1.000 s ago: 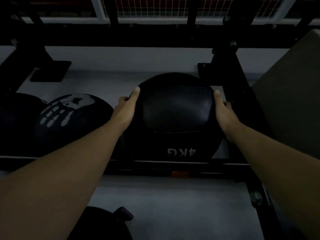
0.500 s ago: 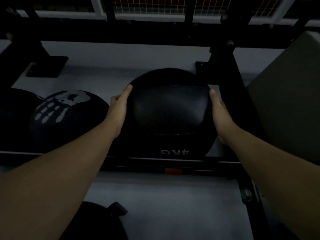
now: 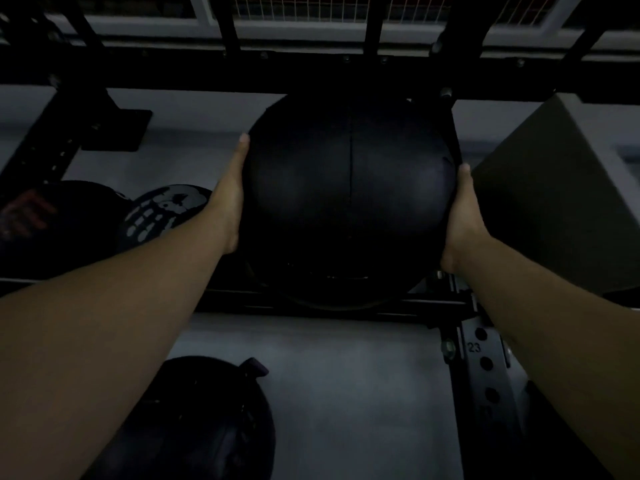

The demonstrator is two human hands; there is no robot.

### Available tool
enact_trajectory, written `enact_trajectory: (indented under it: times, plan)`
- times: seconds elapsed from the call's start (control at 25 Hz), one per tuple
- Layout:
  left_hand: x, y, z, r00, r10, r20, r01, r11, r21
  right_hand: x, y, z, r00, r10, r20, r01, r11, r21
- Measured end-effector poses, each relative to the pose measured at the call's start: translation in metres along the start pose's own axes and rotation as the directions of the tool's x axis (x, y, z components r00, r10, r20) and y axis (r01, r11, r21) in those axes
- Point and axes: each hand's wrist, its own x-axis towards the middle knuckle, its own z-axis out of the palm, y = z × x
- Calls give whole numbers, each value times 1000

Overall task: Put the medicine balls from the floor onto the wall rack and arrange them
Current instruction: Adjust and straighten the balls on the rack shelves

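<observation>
Because the light is very dim, only outlines read clearly, and going from the left of the frame the first things are two dark round medicine balls on the black metal wall rack [image 3: 311, 306]: a shadowed one at the far left edge [image 3: 52, 223] and, just beside it, a black ball printed with a pale handprint [image 3: 162, 213]. They sit side by side in the rack's cradle, which judging by the task is the row being filled. Next comes the left hand [image 3: 230, 199], its palm flat against the left flank of the large black stitched medicine ball [image 3: 349, 199], fingers stretched out and wrapped round the curve; the right hand [image 3: 462, 216] mirrors it on the other flank, so the ball is squeezed between both palms, a sensible hold for something heavy and too wide for one hand. That ball fills the centre of the frame over the rack's front rail; whether it rests on the rail I cannot tell. Open cradle space looks slim: the handprint ball bounds it on the left, a perforated black upright [image 3: 485, 362] and a grey slanted block [image 3: 561, 188] on the right. At lower left, another dark ball [image 3: 207, 427] waits on the grey floor [image 3: 363, 393].
</observation>
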Motion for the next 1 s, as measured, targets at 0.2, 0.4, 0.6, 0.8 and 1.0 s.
enact_trajectory:
  times: [0.2, 0.4, 0.6, 0.8, 1.0]
  plan:
    - [-58, 2, 17, 990, 123, -70, -122, 992, 25, -67, 7, -31, 999, -12, -33, 20, 970, 241]
    - [-115, 13, 43, 993, 56, -102, -54, 998, 19, -132, 0, -66, 993, 38, -110, -2, 952, 307]
    - [-187, -26, 46, 982, -66, -177, 70, 997, 15, -178, 11, -101, 986, 144, -79, -119, 956, 268]
    - [-232, -73, 39, 948, -230, -220, 212, 972, -102, -199, 43, -120, 956, 254, -147, -227, 957, 183]
    - [-250, -119, 33, 930, -286, -229, 270, 958, -102, -207, 84, -142, 930, 280, -238, -268, 960, 82]
